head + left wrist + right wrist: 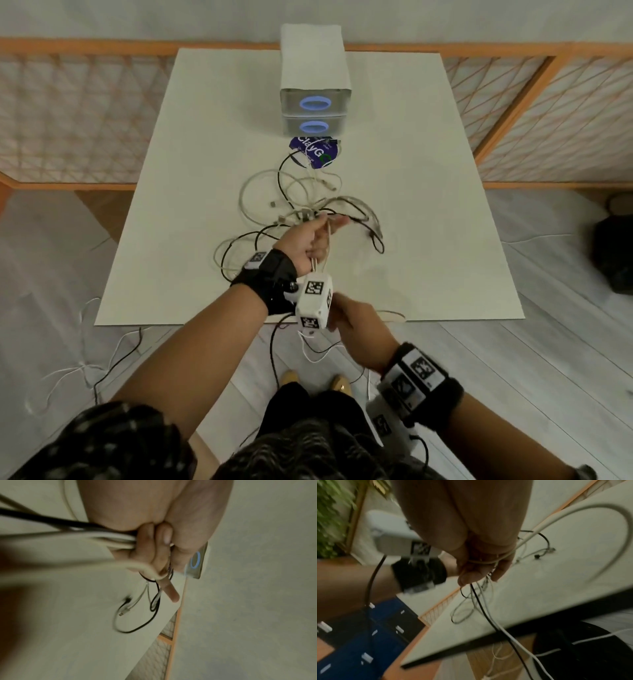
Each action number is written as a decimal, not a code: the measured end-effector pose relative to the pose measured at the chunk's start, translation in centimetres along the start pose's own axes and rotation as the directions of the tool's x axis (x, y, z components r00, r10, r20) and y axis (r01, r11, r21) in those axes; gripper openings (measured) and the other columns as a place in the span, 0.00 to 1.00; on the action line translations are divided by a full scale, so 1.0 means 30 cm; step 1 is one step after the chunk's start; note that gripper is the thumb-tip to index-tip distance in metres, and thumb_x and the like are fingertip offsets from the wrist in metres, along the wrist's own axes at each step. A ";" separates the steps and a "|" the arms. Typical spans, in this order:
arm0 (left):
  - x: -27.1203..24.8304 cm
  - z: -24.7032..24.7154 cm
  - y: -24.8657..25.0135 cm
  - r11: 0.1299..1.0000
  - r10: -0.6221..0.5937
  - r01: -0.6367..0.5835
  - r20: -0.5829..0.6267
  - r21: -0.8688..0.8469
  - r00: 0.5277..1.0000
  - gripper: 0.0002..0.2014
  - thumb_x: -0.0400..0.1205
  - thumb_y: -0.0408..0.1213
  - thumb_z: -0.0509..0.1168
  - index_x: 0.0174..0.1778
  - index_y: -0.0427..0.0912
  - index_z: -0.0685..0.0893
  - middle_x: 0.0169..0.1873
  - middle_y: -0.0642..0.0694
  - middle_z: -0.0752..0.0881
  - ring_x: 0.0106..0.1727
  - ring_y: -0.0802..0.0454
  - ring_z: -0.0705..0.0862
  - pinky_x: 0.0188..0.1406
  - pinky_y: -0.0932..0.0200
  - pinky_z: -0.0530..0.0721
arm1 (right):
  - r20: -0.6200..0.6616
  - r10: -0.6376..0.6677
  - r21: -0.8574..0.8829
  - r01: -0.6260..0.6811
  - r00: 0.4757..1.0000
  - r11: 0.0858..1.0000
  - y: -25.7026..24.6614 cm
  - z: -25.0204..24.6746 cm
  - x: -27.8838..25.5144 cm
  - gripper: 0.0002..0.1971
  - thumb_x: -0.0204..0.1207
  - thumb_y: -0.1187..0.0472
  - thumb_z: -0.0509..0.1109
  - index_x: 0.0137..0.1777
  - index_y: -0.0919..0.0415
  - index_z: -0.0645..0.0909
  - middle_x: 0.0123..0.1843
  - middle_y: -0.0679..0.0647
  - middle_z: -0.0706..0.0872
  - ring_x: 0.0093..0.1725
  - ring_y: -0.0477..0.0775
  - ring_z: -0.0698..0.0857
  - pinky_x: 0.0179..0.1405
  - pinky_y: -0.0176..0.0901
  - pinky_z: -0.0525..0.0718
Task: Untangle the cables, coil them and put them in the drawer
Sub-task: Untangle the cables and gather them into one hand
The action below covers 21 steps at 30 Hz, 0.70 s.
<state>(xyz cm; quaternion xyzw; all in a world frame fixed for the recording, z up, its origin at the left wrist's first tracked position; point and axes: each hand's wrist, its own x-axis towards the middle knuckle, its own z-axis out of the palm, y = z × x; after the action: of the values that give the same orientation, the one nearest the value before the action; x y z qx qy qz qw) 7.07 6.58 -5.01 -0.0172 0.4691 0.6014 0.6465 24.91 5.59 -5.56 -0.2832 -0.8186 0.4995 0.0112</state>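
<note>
A tangle of white and black cables [301, 198] lies in the middle of the white table [428, 205]. My left hand [325, 233] is raised over its near side and grips a bundle of white and black strands [109, 536], one finger sticking out. My right hand [356, 318] is at the table's front edge, partly hidden behind the left wrist camera. Its fingers [481, 566] curl round a cream cable, and a white cable [607, 511] loops away over the table. A grey two-drawer unit [315, 109] with blue ring handles stands at the far middle, both drawers shut.
A round purple ClayGo label [313, 152] lies just in front of the drawers. Thin white and black wires trail on the floor [102, 370] near my feet. A wooden lattice railing [68, 113] surrounds the table, and a dark object [616, 253] sits on the floor at right.
</note>
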 end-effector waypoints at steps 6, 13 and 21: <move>-0.017 -0.010 -0.029 0.987 0.009 -0.012 0.018 0.159 1.000 0.12 0.88 0.40 0.52 0.50 0.43 0.81 0.39 0.54 0.91 0.14 0.63 0.59 0.09 0.71 0.57 | 0.053 0.201 -0.028 -0.200 0.978 0.979 0.123 -0.051 -0.046 0.10 0.80 0.65 0.60 0.53 0.56 0.81 0.41 0.46 0.85 0.40 0.39 0.82 0.46 0.31 0.77; -0.027 0.020 -0.106 0.950 -0.032 0.041 -0.037 0.308 0.999 0.11 0.87 0.41 0.54 0.51 0.45 0.82 0.40 0.55 0.91 0.14 0.64 0.69 0.10 0.71 0.54 | -0.017 0.304 0.465 -0.262 0.953 0.846 -0.006 -0.092 0.147 0.08 0.82 0.61 0.59 0.51 0.62 0.79 0.34 0.55 0.86 0.33 0.52 0.84 0.38 0.43 0.80; 0.009 -0.012 0.001 0.997 0.067 -0.066 -0.051 0.031 0.996 0.09 0.86 0.32 0.53 0.51 0.46 0.78 0.30 0.54 0.88 0.11 0.62 0.59 0.08 0.71 0.54 | -0.209 0.193 0.086 -0.178 0.959 0.980 0.043 -0.105 0.037 0.12 0.78 0.64 0.60 0.36 0.55 0.83 0.23 0.48 0.82 0.23 0.43 0.79 0.26 0.28 0.76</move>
<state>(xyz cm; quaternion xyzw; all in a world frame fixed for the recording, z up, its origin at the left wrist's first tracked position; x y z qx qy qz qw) 6.78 6.57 -5.37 -0.0078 0.4946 0.6151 0.6139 25.51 9.11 -5.34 -0.4108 -0.7654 0.4915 0.0625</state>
